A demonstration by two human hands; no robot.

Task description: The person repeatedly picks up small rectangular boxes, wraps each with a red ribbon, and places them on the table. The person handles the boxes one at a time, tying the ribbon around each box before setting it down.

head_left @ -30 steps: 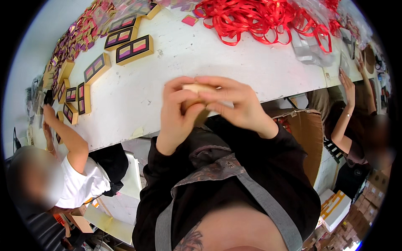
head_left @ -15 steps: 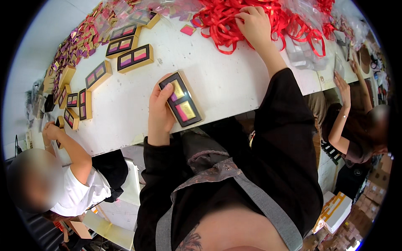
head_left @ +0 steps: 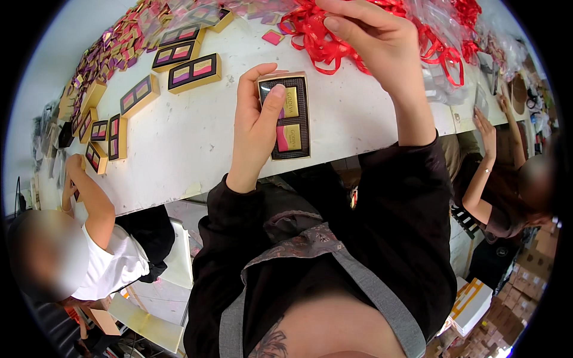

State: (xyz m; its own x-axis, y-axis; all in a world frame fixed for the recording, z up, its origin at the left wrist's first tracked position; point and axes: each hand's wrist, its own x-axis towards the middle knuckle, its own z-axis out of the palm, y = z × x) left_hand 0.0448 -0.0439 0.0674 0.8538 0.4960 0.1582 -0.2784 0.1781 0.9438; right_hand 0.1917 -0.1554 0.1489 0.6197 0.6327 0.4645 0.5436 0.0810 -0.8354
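Observation:
My left hand (head_left: 256,122) grips a slim gold box (head_left: 293,119) with a black inner tray and a clear top, thumb across its upper face. Two small foil-wrapped squares lie in its compartments, one gold and purple, one gold and pink. The box stands tilted up above the front part of the table. To its upper right my right hand (head_left: 379,42) is raised, thumb and fingers brought together at the red ribbon (head_left: 325,51). Red strands show at the fingertips, though the ribbon heap behind overlaps them.
The white table (head_left: 197,125) carries several similar gold boxes (head_left: 194,73) at left and a heap of small wrapped squares (head_left: 116,53) at far left. Clear plastic bags (head_left: 439,36) lie at back right. A co-worker in a white shirt (head_left: 116,265) sits left; another person's hand (head_left: 486,131) is at right.
My right hand has risen from the ribbon heap toward me. My left hand has shifted right and away from me with the box, turning it more upright.

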